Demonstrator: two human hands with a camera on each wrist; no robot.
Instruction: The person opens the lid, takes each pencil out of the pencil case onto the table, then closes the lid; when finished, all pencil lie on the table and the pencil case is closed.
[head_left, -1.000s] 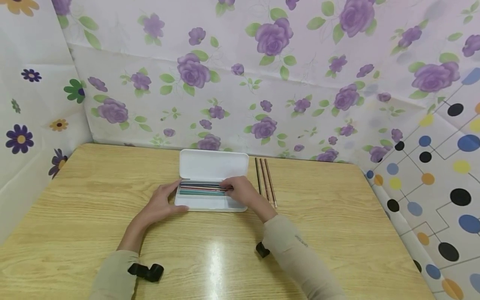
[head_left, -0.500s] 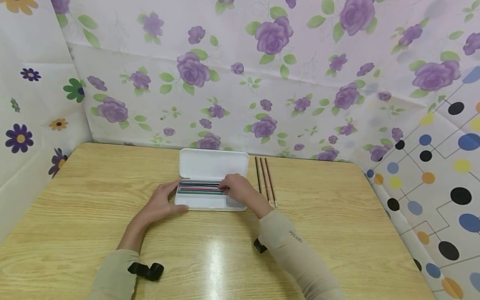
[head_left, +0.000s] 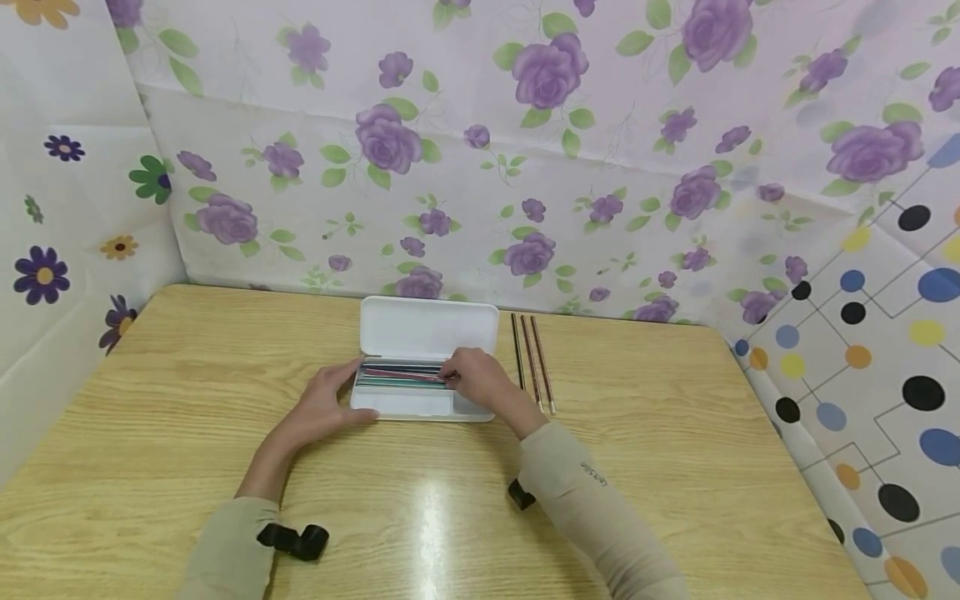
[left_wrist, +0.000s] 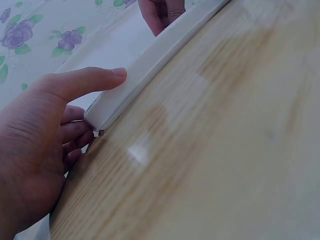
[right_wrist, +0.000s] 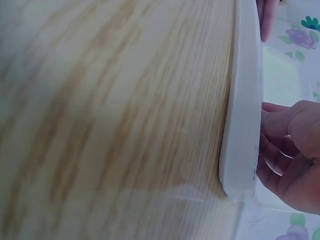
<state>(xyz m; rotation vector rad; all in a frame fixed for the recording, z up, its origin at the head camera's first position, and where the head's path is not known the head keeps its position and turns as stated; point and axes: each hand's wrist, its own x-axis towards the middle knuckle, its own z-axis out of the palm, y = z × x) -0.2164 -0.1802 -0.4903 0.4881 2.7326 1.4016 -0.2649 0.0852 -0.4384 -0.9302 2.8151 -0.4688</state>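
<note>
Head view, white case [head_left: 405, 403], long axis sideways

Wood-grain surface [head_left: 712, 458], light yellow-brn, glossy; a pale reflection [head_left: 430, 533] shows nr. the middle of its front part. Directly on it, nr. the far edge: (a) white case [head_left: 429, 326], open, long side approx. parallel to that edge, lid to the rear; (b) just R of case, three slim pencils in a row, pointing front-to-back, w/ small gaps btwn. — one dark pencil [head_left: 517, 346], nr. end hidden, & two reddish-brn pencils [head_left: 542, 362], each w/ pale nr. tip.
</note>
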